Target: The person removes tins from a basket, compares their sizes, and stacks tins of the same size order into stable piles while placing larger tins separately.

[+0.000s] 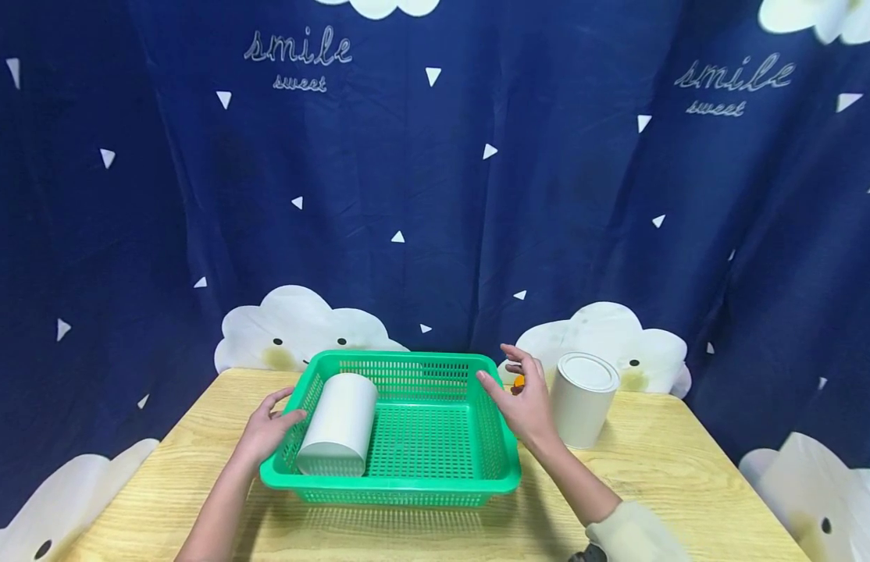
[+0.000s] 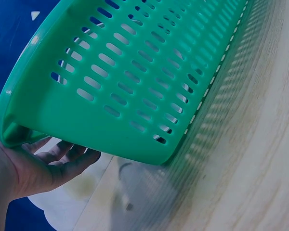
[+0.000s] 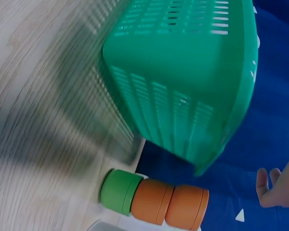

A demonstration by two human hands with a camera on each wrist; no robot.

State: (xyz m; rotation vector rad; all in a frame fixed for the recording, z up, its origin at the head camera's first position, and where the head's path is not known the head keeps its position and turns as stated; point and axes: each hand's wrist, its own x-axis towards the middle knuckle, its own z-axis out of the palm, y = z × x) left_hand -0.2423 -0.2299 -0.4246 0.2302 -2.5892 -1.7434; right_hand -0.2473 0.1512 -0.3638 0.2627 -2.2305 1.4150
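Observation:
A green plastic basket [image 1: 421, 485] with slotted walls is at the front middle of the wooden table. Inside it, along the left wall, a white cylindrical canister [image 1: 342, 417] lies on its side. My left hand [image 1: 268, 425] grips the basket's left rim, thumb over the top; in the left wrist view its fingers [image 2: 70, 161] curl beneath the rim. Beside the right rim is my right hand [image 1: 526, 402], fingers spread and slightly bent. The right wrist view shows that hand [image 3: 282, 185] apart from the basket [image 3: 183, 67], holding nothing.
Right of my right hand, a white lidded canister [image 1: 582, 402] stands upright on the table [image 1: 660, 484]. Near it is a stack of a green container [image 3: 119, 191] and two orange containers [image 3: 151, 201], mostly hidden in the head view. A dark blue curtain [image 1: 407, 179] hangs behind.

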